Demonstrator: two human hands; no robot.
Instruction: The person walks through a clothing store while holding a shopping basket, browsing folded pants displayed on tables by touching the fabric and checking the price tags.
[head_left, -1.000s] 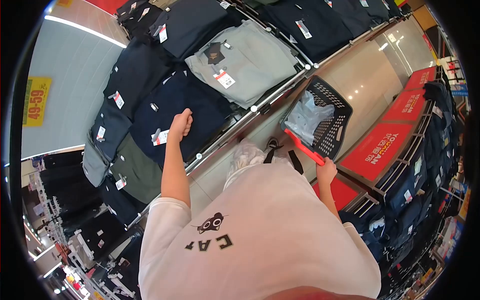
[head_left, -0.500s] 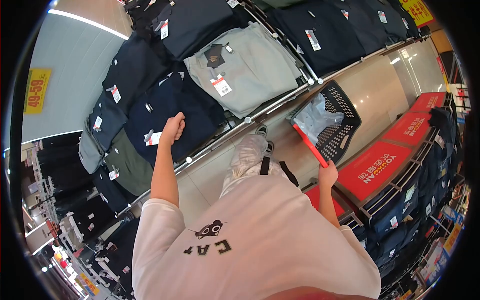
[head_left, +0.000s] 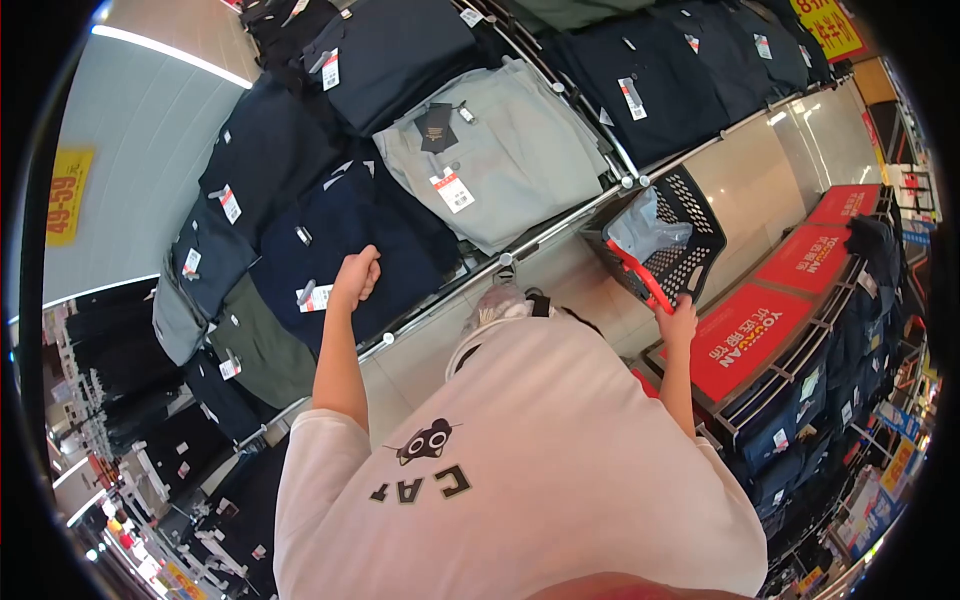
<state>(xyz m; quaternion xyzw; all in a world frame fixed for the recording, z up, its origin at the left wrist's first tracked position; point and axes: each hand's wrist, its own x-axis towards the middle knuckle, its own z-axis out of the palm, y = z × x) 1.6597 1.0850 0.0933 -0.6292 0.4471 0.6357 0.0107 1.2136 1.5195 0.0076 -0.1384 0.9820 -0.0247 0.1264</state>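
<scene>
My left hand (head_left: 357, 277) is closed in a loose fist in front of the folded navy trousers (head_left: 345, 215) on the display rack; no cloth shows between its fingers, and I cannot tell if it touches them. A white and red price tag (head_left: 314, 298) lies on that pile just left of the hand. My right hand (head_left: 677, 320) grips the red handle (head_left: 645, 279) of a black shopping basket (head_left: 690, 225). Crumpled clear plastic (head_left: 648, 228) lies inside the basket, which hangs over the aisle floor.
Folded light grey trousers (head_left: 500, 150) and more dark piles fill the sloping rack, edged by a metal rail (head_left: 560, 225). Across the narrow aisle, red signboards (head_left: 755, 335) top another rack of hanging dark clothes (head_left: 780, 430). A yellow price sign (head_left: 70, 195) is at far left.
My torso covers more of my legs and shoes. My right hand and the basket handle have shifted right and slightly up in view. My left hand stays closed, slightly lower in view.
</scene>
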